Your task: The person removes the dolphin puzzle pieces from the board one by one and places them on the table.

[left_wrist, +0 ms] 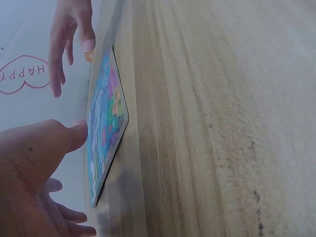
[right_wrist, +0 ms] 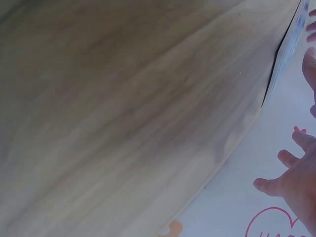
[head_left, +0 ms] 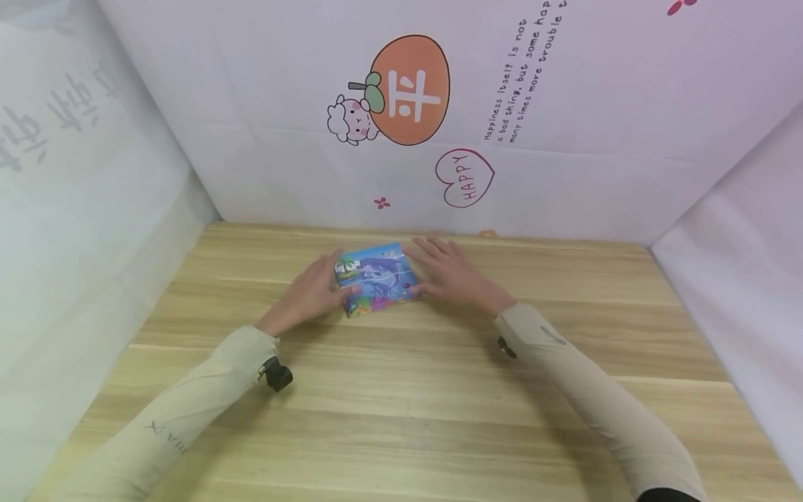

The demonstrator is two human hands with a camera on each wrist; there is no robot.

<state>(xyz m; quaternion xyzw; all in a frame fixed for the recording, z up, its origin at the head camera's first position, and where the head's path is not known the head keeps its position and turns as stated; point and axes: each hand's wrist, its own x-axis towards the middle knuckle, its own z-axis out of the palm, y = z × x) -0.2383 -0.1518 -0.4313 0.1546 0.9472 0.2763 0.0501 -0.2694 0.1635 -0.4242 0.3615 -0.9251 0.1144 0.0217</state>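
A thin, flat picture board [head_left: 380, 277] with blue dolphins, a palm tree and coral lies on the table, slightly turned, pale lines crossing its face. At its left side is my left hand [head_left: 316, 287], fingers spread and loosely bent, thumb over the board's near left part. My right hand [head_left: 453, 273] flanks the right side, fingers stretched toward the back and thumb by the near right corner. In the left wrist view the left thumb [left_wrist: 74, 136] overlaps the board [left_wrist: 106, 113], and the right hand [left_wrist: 71, 29] hovers beyond it. Neither hand grips anything.
The wood-grain table [head_left: 401, 397] meets a white printed back wall [head_left: 282, 174] with a heart, an orange fruit and lettering. White sheets [head_left: 75, 209] hang at both sides. A small orange patch [head_left: 487, 233] shows at the table's back edge.
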